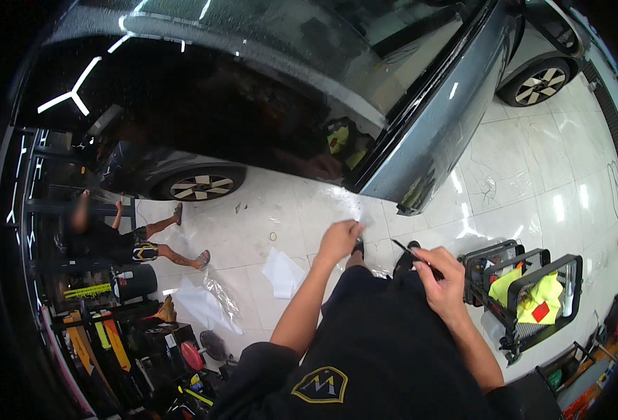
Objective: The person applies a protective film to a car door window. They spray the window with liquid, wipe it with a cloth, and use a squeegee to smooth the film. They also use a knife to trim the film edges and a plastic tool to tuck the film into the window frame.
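Observation:
My left hand (340,241) is held out below the car door's lower corner, its thumb and fingers pinched together. Whatever is in that pinch, if anything, is too small or clear to make out. My right hand (445,280) is closed round a slim black pen-like tool (401,246), whose thin tip points up and left toward my left hand. Just beyond both hands stands the open grey car door (431,150), with wet-looking streaks on the dark glossy panel (232,105) beside it. Neither hand touches the car.
A black mesh cart (526,294) with yellow-green cloths (538,299) stands to my right. White sheets (283,273) and crumpled clear film (221,294) lie on the tiled floor (309,210). At the left, another person (106,234) is near the car's wheel (200,186), beside racks of tools (106,336).

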Demonstrator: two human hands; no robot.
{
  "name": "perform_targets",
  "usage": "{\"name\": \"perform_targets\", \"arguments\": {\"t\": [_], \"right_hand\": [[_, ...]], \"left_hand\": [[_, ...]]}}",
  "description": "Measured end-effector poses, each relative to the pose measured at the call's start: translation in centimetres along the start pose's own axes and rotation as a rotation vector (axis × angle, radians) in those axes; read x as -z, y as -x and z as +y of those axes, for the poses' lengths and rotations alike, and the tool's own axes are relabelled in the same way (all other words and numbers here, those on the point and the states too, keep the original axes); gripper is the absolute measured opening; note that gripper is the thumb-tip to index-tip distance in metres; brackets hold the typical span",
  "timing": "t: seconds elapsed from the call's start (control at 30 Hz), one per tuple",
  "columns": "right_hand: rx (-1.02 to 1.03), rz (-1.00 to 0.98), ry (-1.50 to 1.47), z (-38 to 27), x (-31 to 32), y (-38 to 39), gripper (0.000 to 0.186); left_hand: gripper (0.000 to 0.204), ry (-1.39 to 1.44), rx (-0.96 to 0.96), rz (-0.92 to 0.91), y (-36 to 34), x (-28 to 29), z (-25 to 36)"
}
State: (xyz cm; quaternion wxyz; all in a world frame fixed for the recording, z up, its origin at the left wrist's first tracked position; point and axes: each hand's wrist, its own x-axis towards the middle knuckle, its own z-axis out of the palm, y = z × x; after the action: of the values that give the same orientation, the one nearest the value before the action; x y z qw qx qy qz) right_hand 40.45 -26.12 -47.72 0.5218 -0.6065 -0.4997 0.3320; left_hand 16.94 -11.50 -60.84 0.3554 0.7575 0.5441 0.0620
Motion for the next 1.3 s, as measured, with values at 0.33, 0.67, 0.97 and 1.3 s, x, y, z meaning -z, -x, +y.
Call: {"name": "perform_targets", "arguments": {"t": [0.33,0.67,0.97,1.3], "right_hand": [[-0.514,-0.012,-0.369,5.4,0.8,2.6,0.024],[-0.509,-0.179,-0.930,2.5,-3.6,5.7,0.048],[-0.469,-0.248,-0.759,0.4,-8.0,10.1,0.048],[-0.532,-0.177,-0.525,-1.6,-5.3,14.2,0.063]], "left_hand": [[0.031,0.218,-0.004,-0.248,5.8,1.8,5.2],[0.027,0.287,-0.195,-0.497,10.8,1.2,9.4],[0.052,1.125,-0.009,-0.675,16.4,-0.5,5.6],[0.053,1.030,-0.029,-0.448,18.7,-2.0,9.4]]}}
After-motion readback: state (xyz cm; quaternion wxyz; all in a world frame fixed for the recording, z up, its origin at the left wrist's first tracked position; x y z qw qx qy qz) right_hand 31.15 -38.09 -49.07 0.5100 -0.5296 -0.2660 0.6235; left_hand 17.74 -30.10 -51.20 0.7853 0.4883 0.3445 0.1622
